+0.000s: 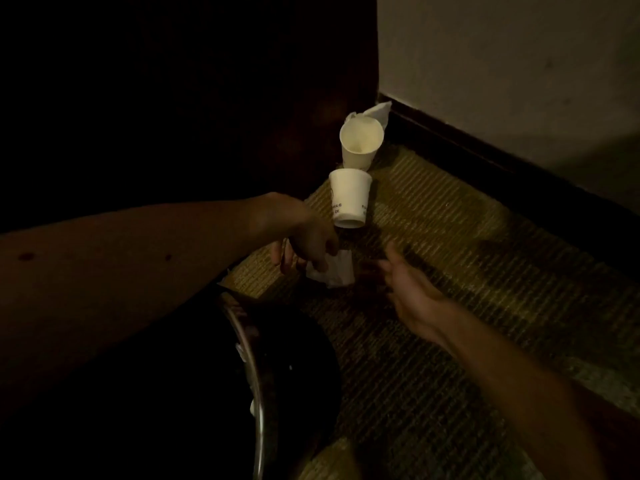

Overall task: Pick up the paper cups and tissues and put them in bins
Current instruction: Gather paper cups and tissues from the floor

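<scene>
The left hand pinches a crumpled tissue just beyond the bin, presumably to drop it in. The right hand has its fingers spread and empty. The nearer cup and farther cup sit well beyond the bin.

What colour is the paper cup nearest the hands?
White to cream in this dim light, with small dark lettering near its base; the head view shows the paper cup.

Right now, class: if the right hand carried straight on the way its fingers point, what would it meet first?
Most likely the crumpled tissue pinched in the left hand, just beyond the open right hand. Depth is unclear; a slightly higher line would reach the tipped cup.
</scene>
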